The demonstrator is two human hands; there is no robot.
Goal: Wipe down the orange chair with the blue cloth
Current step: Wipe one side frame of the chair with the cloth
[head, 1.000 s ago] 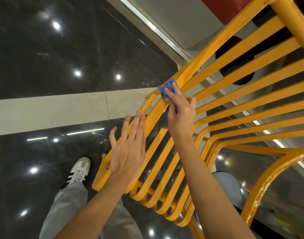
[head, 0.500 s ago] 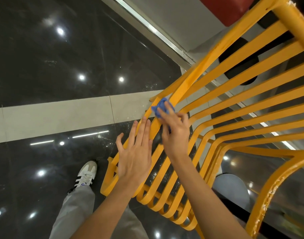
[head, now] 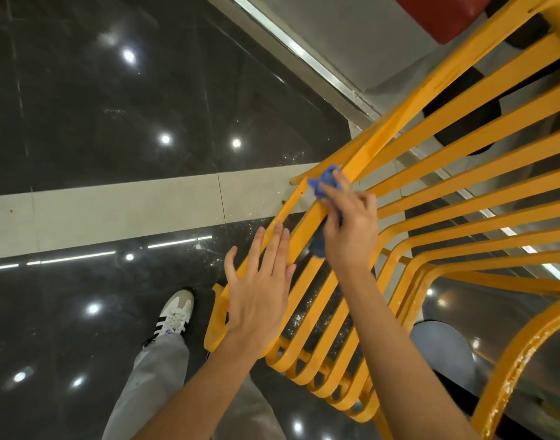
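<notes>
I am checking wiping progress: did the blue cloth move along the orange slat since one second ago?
Cannot tell: the blue cloth sits near the same slat joint of the orange chair throughout, and the camera shifts.

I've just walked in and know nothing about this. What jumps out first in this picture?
The bright orange chair of slatted metal fills the right side, over a glossy dark floor. At its middle, the right hand presses a crumpled blue cloth onto a slat, while the left hand lies flat and open over the slats beside it.
</notes>
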